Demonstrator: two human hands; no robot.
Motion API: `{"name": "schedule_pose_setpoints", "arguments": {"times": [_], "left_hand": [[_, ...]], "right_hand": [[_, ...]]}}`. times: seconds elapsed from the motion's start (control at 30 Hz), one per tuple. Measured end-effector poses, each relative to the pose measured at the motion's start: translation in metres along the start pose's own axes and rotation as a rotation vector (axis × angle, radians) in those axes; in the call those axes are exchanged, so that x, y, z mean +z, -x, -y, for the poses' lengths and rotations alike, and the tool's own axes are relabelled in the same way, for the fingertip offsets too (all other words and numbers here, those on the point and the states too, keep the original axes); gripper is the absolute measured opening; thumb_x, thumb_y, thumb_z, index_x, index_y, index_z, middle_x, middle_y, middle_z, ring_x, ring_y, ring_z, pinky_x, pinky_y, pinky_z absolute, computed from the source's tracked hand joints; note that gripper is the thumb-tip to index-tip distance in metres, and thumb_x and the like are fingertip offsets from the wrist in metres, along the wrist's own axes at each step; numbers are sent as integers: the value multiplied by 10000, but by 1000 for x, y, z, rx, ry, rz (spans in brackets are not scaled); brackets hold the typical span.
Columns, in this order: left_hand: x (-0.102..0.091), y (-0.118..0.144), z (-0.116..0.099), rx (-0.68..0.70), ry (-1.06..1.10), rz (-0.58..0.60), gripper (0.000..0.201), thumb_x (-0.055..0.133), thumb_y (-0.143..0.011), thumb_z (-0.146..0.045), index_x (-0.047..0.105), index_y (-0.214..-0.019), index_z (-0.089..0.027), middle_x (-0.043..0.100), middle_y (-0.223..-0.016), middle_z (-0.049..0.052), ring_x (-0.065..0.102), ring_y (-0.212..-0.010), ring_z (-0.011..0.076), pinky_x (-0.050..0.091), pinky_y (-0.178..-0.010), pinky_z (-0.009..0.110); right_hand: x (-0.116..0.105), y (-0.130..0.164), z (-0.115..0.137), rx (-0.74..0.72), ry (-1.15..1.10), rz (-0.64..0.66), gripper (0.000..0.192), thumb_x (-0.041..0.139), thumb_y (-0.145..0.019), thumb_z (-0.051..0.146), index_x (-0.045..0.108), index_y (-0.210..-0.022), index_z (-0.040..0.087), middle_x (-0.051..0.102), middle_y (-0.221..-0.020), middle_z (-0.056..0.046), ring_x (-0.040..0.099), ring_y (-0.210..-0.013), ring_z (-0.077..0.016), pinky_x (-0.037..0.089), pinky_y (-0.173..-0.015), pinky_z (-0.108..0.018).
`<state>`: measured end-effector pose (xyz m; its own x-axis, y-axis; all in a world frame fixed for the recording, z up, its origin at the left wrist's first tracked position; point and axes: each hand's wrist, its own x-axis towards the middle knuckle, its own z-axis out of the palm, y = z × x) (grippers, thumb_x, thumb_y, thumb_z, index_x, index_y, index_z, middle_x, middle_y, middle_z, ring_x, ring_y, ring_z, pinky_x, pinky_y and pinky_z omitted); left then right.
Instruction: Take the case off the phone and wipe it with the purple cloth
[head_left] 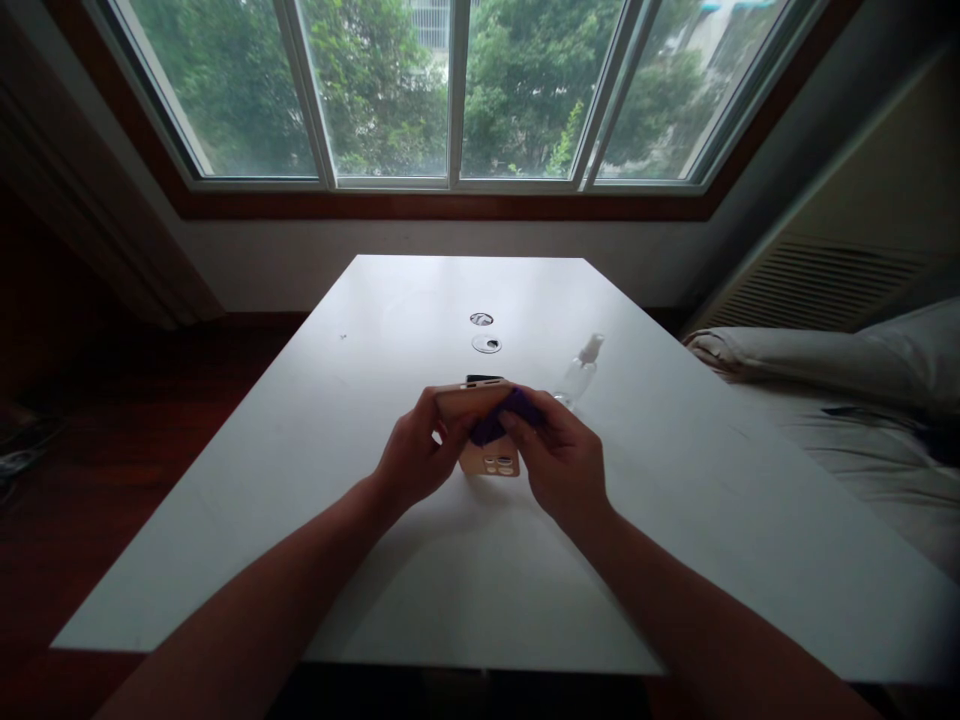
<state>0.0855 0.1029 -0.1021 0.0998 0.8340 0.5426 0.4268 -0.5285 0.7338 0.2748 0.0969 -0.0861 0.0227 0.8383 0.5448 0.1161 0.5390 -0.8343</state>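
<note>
A beige phone case is held up over the middle of the table, its edge with cutouts at the top and its round camera openings at the bottom. My left hand is closed round the left side of the case. In my right hand a dark purple cloth is pinched and pressed against the case. Just behind the case, a dark object shows only in part. To the right of my right hand, a clear spray bottle lies on its side.
Two small round pieces, a patterned disc and a light disc with a dark spot, lie farther back on the white table. Bedding borders the table on the right. A window is beyond the far edge.
</note>
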Motion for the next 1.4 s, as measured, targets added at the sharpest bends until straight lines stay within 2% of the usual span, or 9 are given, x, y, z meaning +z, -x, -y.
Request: {"name": "schedule_pose_setpoints", "arguments": {"times": [0.1, 0.23, 0.4, 0.63, 0.8, 0.97, 1.17, 1.4], "left_hand": [[1, 1, 1, -9, 1, -6, 341, 601, -976, -365, 522, -1251, -179, 681, -1076, 101, 660, -837, 173, 515, -670, 265], [4, 1, 2, -2, 70, -87, 412, 608, -971, -355, 441, -1314, -198, 654, -1099, 99, 641, -837, 166, 519, -698, 279], [4, -3, 1, 69, 164, -156, 511, 594, -979, -318, 352, -1417, -212, 613, -1128, 103, 625, -880, 157, 524, -720, 276], [2, -2, -4, 59, 118, -195, 497, 591, -981, -335, 390, -1418, -209, 619, -1097, 102, 623, -864, 157, 532, -726, 273], [0, -1, -6, 50, 45, -235, 387, 574, -989, -340, 472, -1336, -203, 623, -1061, 83, 602, -829, 144, 508, -675, 240], [-3, -3, -7, 115, -35, -275, 282, 570, -993, -295, 516, -1249, -190, 614, -1072, 69, 589, -865, 129, 488, -717, 227], [-3, -4, -4, 137, 37, -235, 209, 517, -1024, -290, 557, -1205, -193, 640, -1045, 55, 602, -876, 125, 489, -740, 222], [-5, -4, -5, 196, 103, -146, 221, 510, -1023, -263, 613, -1208, -201, 679, -1059, 67, 640, -902, 144, 507, -763, 237]], "right_hand": [[0, 0, 1, 12, 19, 21, 337, 704, -905, 281, 703, -1240, 256, 698, -1176, -56, 682, -1046, -220, 580, -907, -374], [0, 0, 3, 16, 19, 54, 359, 692, -910, 281, 687, -1268, 247, 690, -1202, -64, 674, -1087, -233, 568, -949, -395], [-2, -1, 3, -2, 39, 105, 374, 681, -919, 271, 667, -1292, 246, 679, -1229, -68, 666, -1107, -230, 559, -959, -393], [-1, -2, 6, -30, 142, 219, 346, 654, -934, 270, 663, -1273, 201, 703, -1118, -70, 682, -955, -199, 568, -872, -361], [-2, -2, 7, -53, 164, 237, 329, 652, -934, 253, 659, -1259, 198, 700, -1075, -51, 667, -913, -174, 556, -834, -322], [0, -2, 7, -58, 159, 230, 318, 642, -944, 250, 656, -1257, 193, 698, -1079, -52, 666, -931, -172, 550, -830, -315], [1, 1, 5, -72, 162, 151, 331, 646, -940, 258, 664, -1268, 218, 690, -1154, -66, 669, -1004, -197, 556, -881, -355], [-1, 1, 10, -153, 131, 82, 317, 670, -923, 211, 682, -1238, 247, 693, -1114, -48, 663, -992, -190, 554, -873, -349]]}}
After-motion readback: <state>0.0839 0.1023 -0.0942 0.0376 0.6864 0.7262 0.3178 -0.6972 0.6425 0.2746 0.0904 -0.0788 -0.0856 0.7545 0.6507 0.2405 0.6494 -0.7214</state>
